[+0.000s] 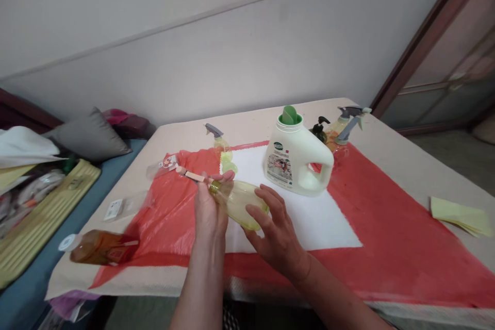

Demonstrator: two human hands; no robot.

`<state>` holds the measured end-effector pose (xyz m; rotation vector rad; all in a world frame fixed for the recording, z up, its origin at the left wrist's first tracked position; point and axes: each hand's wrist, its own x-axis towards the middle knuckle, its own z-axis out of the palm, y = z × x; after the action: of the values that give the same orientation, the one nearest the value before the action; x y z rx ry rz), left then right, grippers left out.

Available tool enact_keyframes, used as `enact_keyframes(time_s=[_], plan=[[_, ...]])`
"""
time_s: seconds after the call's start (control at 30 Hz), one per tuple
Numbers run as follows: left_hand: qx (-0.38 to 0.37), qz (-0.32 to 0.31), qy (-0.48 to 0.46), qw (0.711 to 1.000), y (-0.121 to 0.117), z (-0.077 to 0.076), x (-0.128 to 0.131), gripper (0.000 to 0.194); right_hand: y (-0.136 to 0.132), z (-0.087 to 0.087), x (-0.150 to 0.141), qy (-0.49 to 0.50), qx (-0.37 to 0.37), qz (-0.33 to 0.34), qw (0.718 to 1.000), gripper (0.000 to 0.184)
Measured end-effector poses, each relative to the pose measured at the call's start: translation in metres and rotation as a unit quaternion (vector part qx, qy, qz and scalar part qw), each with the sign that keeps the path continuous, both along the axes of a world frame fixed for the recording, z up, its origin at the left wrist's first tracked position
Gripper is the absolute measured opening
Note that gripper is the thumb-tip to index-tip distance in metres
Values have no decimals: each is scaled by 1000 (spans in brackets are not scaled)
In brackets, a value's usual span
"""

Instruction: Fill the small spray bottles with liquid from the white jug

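Note:
A clear yellow plastic bottle [240, 207] lies tilted between my hands above the white sheet, its narrow neck pointing left. My left hand [212, 206] is closed around the neck end, palm up. With bent fingers, my right hand [276, 227] grips the wide base end. A pinkish stick-like piece [190, 174] sits by the bottle's neck; I cannot tell if it is joined to it. Just beyond stands a clear yellow spray bottle [222, 147] with a grey trigger. A large white jug [296, 157] with a green insert in its mouth is upright behind my right hand.
Red plastic sheeting [386, 247] and a white sheet [325, 224] cover part of the table. Spray bottles [342, 131] and a dark pump bottle [319, 129] stand behind the jug. At left lies an amber bottle [101, 247]; yellow cloths [460, 215] lie at right.

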<state>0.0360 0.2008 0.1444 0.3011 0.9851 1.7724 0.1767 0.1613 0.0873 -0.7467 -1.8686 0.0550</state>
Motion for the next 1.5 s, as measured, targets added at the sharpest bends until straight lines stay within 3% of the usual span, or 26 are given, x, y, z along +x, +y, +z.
enact_keyframes(time_s=[0.6,1.07,1.17,1.23,1.4,1.5], plan=[[27,-5,32,999,-4,0,4,34,-3,5,-5,47,-37,-4,998,54],[33,-39,66,997,-5,1,-2,37,-4,1,-7,163,-200,63,964,69],[33,-52,74,995,-4,1,-3,40,-5,2,-10,225,-287,96,926,68],[37,-63,83,994,-4,0,-3,41,-5,4,-11,272,-364,124,882,66],[32,-79,83,993,-5,2,-5,43,0,7,-9,375,-516,222,738,68],[30,-94,69,993,-5,3,-7,42,2,9,-8,421,-574,283,643,56]])
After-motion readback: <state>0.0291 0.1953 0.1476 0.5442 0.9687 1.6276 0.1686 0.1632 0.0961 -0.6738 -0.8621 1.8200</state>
